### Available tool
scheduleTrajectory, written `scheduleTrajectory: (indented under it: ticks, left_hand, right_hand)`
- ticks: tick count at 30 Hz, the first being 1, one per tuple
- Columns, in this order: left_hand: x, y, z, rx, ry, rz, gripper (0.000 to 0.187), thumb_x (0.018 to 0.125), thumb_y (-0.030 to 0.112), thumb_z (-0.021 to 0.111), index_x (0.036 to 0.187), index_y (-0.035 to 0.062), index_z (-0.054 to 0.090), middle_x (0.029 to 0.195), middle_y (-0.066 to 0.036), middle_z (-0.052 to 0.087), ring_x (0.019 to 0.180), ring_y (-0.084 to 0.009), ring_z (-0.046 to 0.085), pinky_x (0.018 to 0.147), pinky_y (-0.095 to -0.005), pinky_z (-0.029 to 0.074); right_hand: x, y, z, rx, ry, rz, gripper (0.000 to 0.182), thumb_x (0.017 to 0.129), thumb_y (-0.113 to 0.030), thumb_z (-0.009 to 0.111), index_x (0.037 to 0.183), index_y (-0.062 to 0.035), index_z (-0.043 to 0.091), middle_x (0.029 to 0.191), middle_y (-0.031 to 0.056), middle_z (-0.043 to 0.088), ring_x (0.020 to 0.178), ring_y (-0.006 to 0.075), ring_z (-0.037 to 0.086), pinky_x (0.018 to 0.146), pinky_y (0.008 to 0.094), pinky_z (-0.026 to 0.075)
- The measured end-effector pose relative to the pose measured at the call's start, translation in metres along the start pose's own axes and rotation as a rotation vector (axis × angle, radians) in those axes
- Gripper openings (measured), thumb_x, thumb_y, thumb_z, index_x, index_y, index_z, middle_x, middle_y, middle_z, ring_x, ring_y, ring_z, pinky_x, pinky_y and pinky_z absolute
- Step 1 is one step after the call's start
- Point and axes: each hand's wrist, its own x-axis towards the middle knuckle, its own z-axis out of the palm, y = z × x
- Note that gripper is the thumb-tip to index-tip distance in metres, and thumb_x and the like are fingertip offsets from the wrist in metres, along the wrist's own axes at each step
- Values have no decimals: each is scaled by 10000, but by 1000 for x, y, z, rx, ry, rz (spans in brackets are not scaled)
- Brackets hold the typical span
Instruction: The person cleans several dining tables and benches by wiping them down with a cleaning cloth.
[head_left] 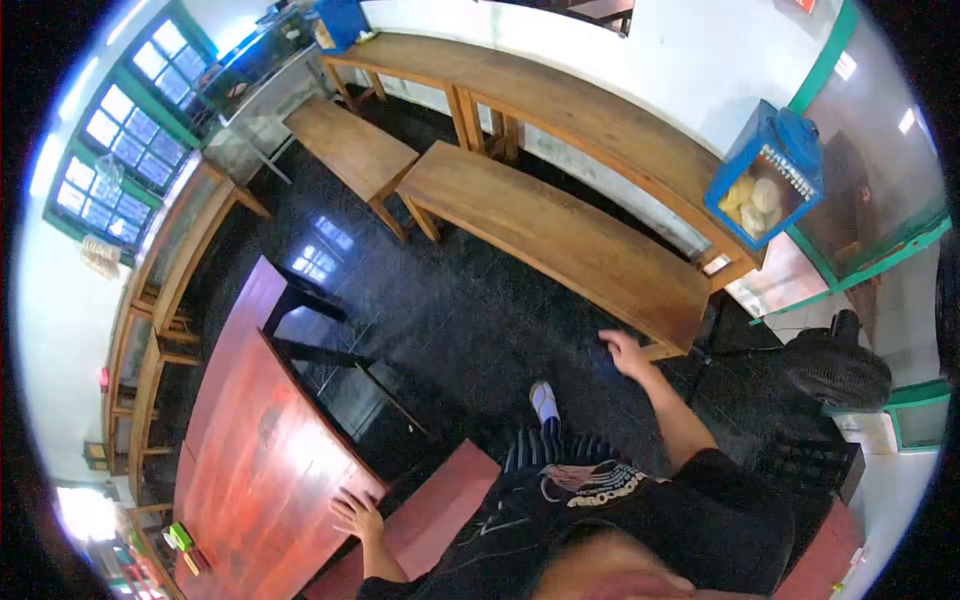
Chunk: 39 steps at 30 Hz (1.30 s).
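My left hand [355, 515] lies flat with fingers spread near the edge of the reddish wooden table [265, 430]. It holds nothing. A reddish bench [440, 495] stands beside that table, close to my left forearm. My right hand [624, 353] hangs in front of the near end of a long brown wooden table [560, 225], its fingers curled. Something dark and bluish shows just under those fingers against the black floor, too faint to name.
A black fan [835, 370] stands to the right. A blue-framed case with pale bags [765, 185] sits on the long wall counter [590, 105]. Another brown table [350, 145] stands farther back. A small green item [178, 537] is on the red table. Dark tiled floor [440, 300] lies between.
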Motion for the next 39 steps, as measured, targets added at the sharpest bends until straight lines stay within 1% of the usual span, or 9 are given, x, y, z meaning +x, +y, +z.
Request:
scheduleTrajectory:
  ticks: [5, 9, 13, 17, 20, 26, 30, 33, 39]
  left_hand:
    - [6, 26, -36, 130, -310, -217, 690, 963, 557, 232, 1502, 245, -66, 1545, -135, -186, 1425, -312, -171, 1049, -681, -34]
    - [20, 37, -33, 162, -264, -376, 688, 951, 568, 272, 1508, 231, 48, 1545, -144, -182, 1429, -337, -133, 1012, -731, 36]
    - [50, 81, -33, 60, -35, -444, 660, 925, 540, 332, 1472, 201, 185, 1543, -155, -161, 1425, -357, -92, 996, -729, 95]
    - [62, 176, -52, -18, -61, -469, 616, 886, 471, 414, 1407, 168, 289, 1535, -185, -122, 1414, -381, -47, 1022, -667, 135]
    - [75, 230, -79, -75, -101, -457, 584, 856, 419, 476, 1359, 142, 368, 1530, -207, -93, 1406, -398, -14, 1040, -621, 166]
    - [122, 295, -126, -230, -170, -377, 521, 797, 316, 598, 1261, 91, 525, 1519, -252, -35, 1390, -434, 54, 1078, -529, 226]
    - [172, 299, -106, -514, -163, -339, 487, 779, 276, 633, 1220, 77, 580, 1512, -254, 39, 1371, -461, 89, 1089, -504, 243]
    - [206, 265, -56, -830, -246, -360, 437, 794, 269, 603, 1191, 86, 594, 1476, -200, 228, 1341, -455, 151, 1063, -504, 277]
    - [363, 286, -133, -939, -757, -402, 347, 831, 220, 575, 1151, 89, 605, 1218, -122, 423, 1078, -305, 359, 853, -410, 367]
  right_hand:
    - [200, -27, -93, -95, 428, -253, 336, 844, 49, 475, 1156, -24, 577, 1149, 173, 603, 1123, 332, 549, 984, 392, 409]
    - [326, 17, -178, -206, 783, -303, 373, 840, 62, 454, 1180, -48, 560, 1226, 183, 553, 1176, 354, 495, 999, 403, 391]
    - [384, 96, -229, -543, 1069, 14, 364, 884, -73, 487, 1243, -76, 545, 1274, 220, 524, 1179, 377, 491, 1018, 433, 369]
    - [440, 132, -211, -821, 1056, 973, 482, 913, -422, 485, 1286, -120, 528, 1300, 249, 495, 1197, 431, 455, 1015, 535, 336]
    - [510, 136, -194, -818, 1028, 928, 512, 904, -445, 493, 1278, -98, 531, 1332, 248, 467, 1235, 435, 410, 995, 615, 307]
    - [747, 59, -53, -468, 883, 176, 353, 894, -208, 501, 1175, -12, 586, 1305, 237, 496, 1211, 389, 440, 1033, 474, 335]
    - [843, -92, 64, -261, 597, -210, 232, 780, -83, 564, 970, -68, 696, 1156, 149, 609, 1080, 346, 534, 945, 427, 414]
    - [868, -167, 164, 86, 262, -264, 205, 749, -74, 580, 884, -125, 725, 964, 129, 661, 942, 305, 611, 845, 378, 481]
    - [888, -226, 327, 193, 63, -140, 218, 790, -149, 592, 969, -66, 685, 961, 137, 669, 912, 301, 640, 819, 362, 500]
